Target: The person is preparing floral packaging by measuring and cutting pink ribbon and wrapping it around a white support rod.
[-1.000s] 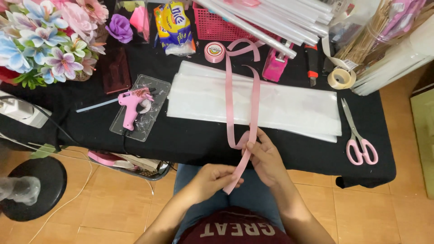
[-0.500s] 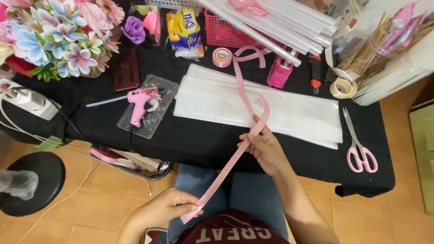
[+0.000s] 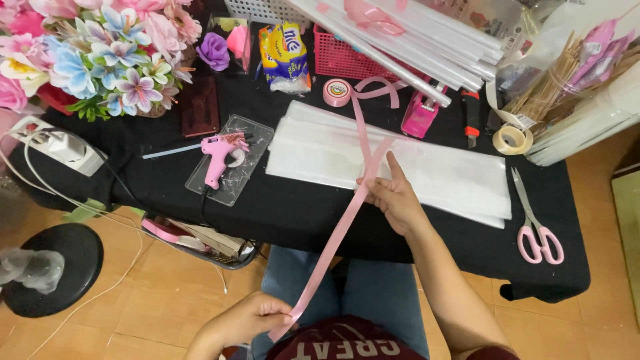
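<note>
The left hand (image 3: 248, 321) is held low, close to the body, with the fingers curled and pinched together at the fingertips, palm turned inward. The left forearm is seen only in part at the lower edge. The right hand (image 3: 395, 195) is raised forward and well apart from the left, its index finger extended, thumb and remaining fingers pinched closed. The right forearm is stretched diagonally upward from the lower right.

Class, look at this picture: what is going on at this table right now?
A person seated at a black table stretches a pink ribbon between both hands. The right hand pinches it by the table edge, over a stack of white sheets; the left hand holds its free end low, near the lap. The ribbon runs back to a roll. A pink glue gun and scissors lie untouched.
</note>
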